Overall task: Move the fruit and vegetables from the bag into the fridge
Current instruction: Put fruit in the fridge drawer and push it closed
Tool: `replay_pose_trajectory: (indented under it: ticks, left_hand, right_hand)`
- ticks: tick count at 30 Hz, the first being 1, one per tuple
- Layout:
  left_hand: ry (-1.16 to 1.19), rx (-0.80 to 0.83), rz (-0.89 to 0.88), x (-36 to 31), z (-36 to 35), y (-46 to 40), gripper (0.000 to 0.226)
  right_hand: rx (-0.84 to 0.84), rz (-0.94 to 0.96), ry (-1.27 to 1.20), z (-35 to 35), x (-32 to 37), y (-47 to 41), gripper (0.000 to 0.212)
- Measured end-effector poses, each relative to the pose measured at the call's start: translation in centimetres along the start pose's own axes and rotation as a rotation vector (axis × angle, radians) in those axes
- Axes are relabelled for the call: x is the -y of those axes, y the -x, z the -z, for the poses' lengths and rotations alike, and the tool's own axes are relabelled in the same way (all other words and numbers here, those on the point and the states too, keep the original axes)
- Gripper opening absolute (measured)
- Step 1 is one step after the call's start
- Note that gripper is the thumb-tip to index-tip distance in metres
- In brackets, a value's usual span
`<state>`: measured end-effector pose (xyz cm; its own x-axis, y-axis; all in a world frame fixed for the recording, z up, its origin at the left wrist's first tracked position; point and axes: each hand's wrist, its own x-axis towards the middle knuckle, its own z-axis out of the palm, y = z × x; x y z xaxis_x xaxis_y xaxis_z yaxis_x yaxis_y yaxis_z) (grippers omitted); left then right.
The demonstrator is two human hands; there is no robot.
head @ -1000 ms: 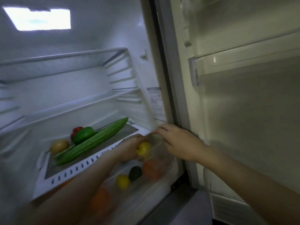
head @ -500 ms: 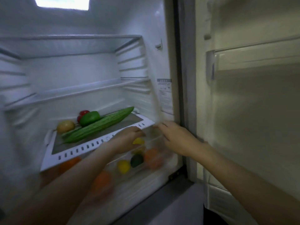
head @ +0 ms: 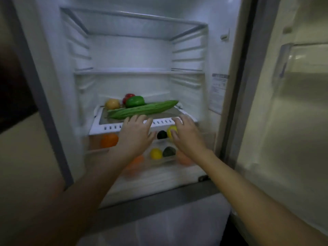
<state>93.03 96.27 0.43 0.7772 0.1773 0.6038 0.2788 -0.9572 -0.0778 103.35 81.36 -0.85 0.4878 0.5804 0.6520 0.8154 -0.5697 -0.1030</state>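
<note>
Inside the open fridge (head: 134, 50), we reach in with both hands toward the front edge of the white slotted shelf (head: 110, 127) above the clear crisper drawer (head: 159, 167). Our left hand (head: 135, 133) lies at about 6 o'clock of the shelf, its fingers (head: 140, 119) straight and spread, tips on the shelf's front rim and holding nothing. Our right hand (head: 186, 134) sits at roughly 4 o'clock of the shelf, fingers likewise loose and spread — they overlap a yellow fruit (head: 171, 130), though we cannot tell whether they touch it.

On the shelf a long bitter gourd (head: 142, 109) lies across from 8 to 2 o'clock. Behind it, toward 11 o'clock, stand a green pepper (head: 134, 101), a red pepper (head: 129, 95) just behind that, and a yellowish round fruit (head: 112, 103) to their left.

In the drawer, seen through its clear front, we make out an orange (head: 109, 140) at 9 o'clock, a dark avocado (head: 161, 134) between our hands, and lower down a lemon (head: 156, 153) beside a second dark fruit (head: 169, 151). Blurred orange shapes lie either side of them — too soft to name. The fridge door (head: 284, 121) stands open at 3 o'clock.
</note>
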Motion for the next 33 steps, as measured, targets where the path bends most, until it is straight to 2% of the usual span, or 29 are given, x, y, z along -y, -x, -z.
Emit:
replay_pose_trajectory:
  ticks: [4,7,10,13,20,33]
  left_hand:
    - [-0.072,-0.038,0.088,0.7,0.6,5.1,0.047]
    - [-0.113,-0.058,0.129,1.2,0.1,8.5,0.05]
    - [-0.136,-0.034,0.178,1.3,-1.0,11.1,0.059]
    - [-0.133,-0.049,0.204,0.7,-2.1,12.6,0.068]
    - [-0.166,-0.231,0.229,-0.9,-4.4,13.6,0.084]
    - [-0.144,-0.219,0.289,-0.3,-7.8,12.1,0.089]
  right_hand:
    - [0.003,0.054,-0.066,-2.1,3.1,0.9,0.046]
    - [-0.06,0.071,-0.11,-3.0,4.8,2.0,0.044]
    - [-0.137,0.092,-0.129,-3.7,5.2,3.7,0.042]
    - [-0.162,0.075,-0.086,-4.4,4.2,5.5,0.049]
    - [-0.095,-0.065,-0.041,-6.2,1.3,8.5,0.064]
    - [-0.092,-0.045,-0.008,-8.9,0.4,7.3,0.08]
